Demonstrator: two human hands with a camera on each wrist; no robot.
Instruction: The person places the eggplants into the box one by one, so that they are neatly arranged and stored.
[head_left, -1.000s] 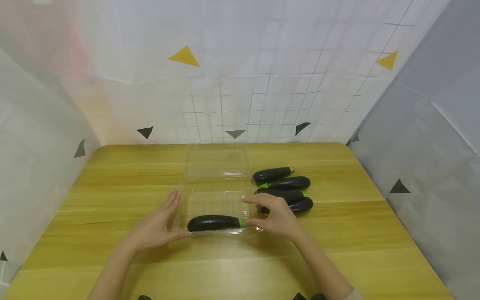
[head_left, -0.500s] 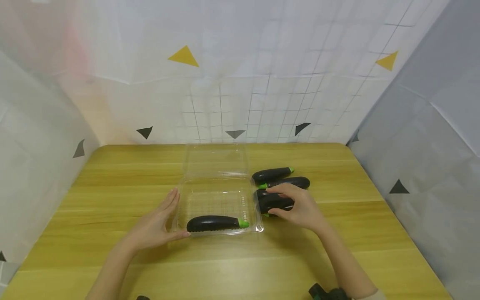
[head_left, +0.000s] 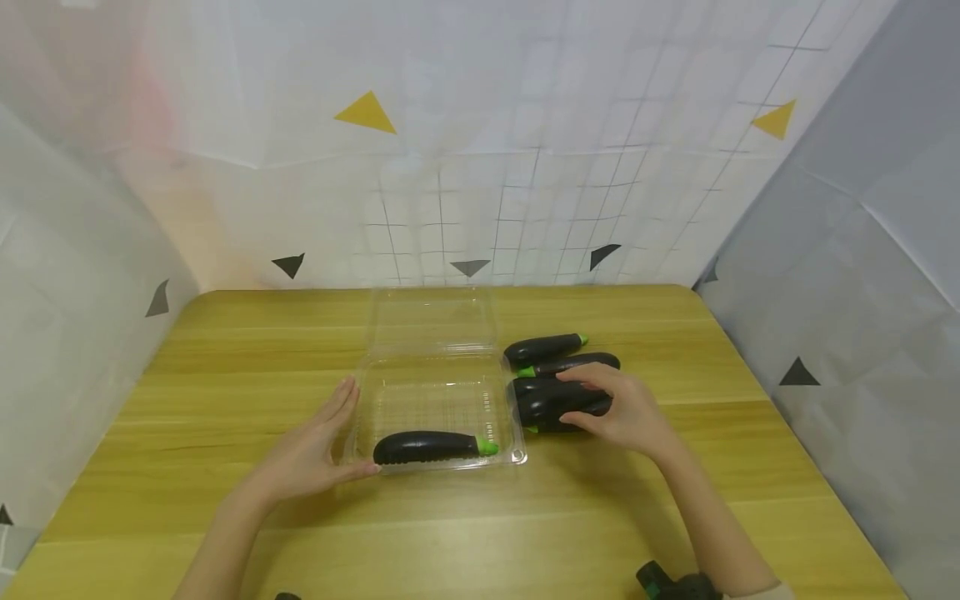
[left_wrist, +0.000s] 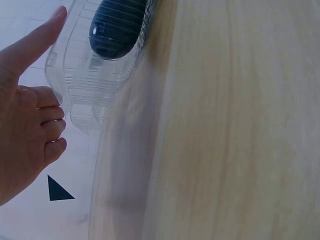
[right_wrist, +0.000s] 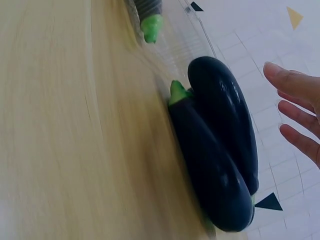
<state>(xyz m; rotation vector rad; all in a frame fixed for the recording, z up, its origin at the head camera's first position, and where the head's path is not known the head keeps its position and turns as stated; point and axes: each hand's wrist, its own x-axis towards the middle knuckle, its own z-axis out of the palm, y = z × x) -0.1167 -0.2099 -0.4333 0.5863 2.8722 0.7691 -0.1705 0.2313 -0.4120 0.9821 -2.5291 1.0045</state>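
A clear plastic clamshell container [head_left: 517, 433] lies with its lid [head_left: 433, 321] folded back, and one dark eggplant [head_left: 426, 447] with a green stem lies along its front side. My left hand [head_left: 309, 454] rests against the container's left side, thumb at the front corner and fingers stretched along the edge. Just right of the container, my right hand [head_left: 628, 410] hovers over two eggplants lying close together, its thumb and fingers apart. The right wrist view shows a gap between that hand [right_wrist: 302, 102] and the front eggplant [right_wrist: 210, 162] and the one behind it [right_wrist: 225, 117].
Two more eggplants lie behind that pair, a rear one [head_left: 543, 348] and a middle one [head_left: 581, 362]. The wooden table [head_left: 480, 533] ends at a white back wall [head_left: 480, 208] with grid lines. Fabric-like side walls [head_left: 862, 333] flank it.
My right hand has left the stem end of the eggplant in the container and moved right over the other eggplants. The front eggplants have shifted slightly. My left hand stays in place.
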